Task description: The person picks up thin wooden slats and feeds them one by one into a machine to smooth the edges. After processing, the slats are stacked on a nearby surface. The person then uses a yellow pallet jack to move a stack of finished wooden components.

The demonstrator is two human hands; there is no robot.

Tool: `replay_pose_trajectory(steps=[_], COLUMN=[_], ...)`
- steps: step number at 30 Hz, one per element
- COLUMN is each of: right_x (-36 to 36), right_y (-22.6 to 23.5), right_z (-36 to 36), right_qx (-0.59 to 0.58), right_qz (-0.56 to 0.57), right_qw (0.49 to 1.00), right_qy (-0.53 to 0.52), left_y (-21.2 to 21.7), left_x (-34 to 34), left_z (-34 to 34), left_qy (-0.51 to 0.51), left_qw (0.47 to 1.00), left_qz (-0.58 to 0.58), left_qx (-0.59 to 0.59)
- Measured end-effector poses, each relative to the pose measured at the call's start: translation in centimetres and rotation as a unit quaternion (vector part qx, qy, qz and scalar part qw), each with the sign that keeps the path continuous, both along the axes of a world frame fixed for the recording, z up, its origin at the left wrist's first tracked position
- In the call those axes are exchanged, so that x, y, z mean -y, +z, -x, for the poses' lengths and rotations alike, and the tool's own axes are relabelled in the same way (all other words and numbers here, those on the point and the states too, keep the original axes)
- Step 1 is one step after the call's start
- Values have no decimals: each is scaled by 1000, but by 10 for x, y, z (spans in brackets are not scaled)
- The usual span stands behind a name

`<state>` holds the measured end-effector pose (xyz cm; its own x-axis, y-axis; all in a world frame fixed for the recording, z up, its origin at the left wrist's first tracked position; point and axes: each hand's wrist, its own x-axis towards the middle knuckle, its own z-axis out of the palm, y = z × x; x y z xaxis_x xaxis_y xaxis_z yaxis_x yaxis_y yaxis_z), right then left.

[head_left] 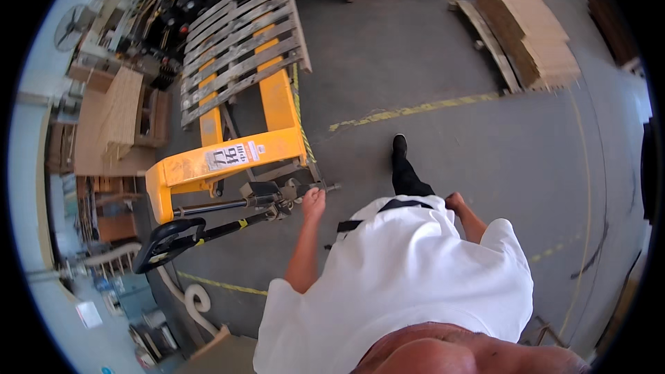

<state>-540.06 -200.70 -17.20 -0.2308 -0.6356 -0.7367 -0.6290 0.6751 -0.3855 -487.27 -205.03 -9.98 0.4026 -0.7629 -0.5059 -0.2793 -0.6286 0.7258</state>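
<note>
My left hand [314, 204] is in front of my body with its fingers curled closed, and nothing shows in it. It is nearest to the dark wheel-and-linkage end of a yellow pallet jack [232, 159]; from above I cannot tell if they touch. The jack's black looped handle [166, 246] points away to the left, low and tilted. On its forks lies a worn wooden slatted pallet [239, 45]. My right hand [454, 201] hangs beside my right hip, apart from any object, its fingers mostly hidden.
At the far right, a stack of brown cardboard sheets [530, 34] rests on a pallet. Wooden boards and crates [125, 114] line the left. A pale hose [197, 301] coils at lower left. Yellow tape [415, 109] marks the grey floor. One dark shoe [400, 145] steps forward.
</note>
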Motion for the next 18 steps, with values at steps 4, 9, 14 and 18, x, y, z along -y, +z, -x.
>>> replay_pose_trajectory(steps=[4,9,14,18], right_x=[124,344,549,619], right_y=[-37,-1,34,83], right_z=[12,-12,-57,-151], right_qx=[52,-23,-50,141], right_qz=[-26,-108,209,216], right_qw=[998,950,908,959], right_qy=[13,294,361,113], left_y=[-20,8,-6,0], left_x=[60,145,219,319], left_z=[-9,-20,-80,-112], left_qy=[103,194,206,391], left_qw=[995,977,956,905], left_qz=[14,32,124,33], left_qx=[3,-81,-168,-163])
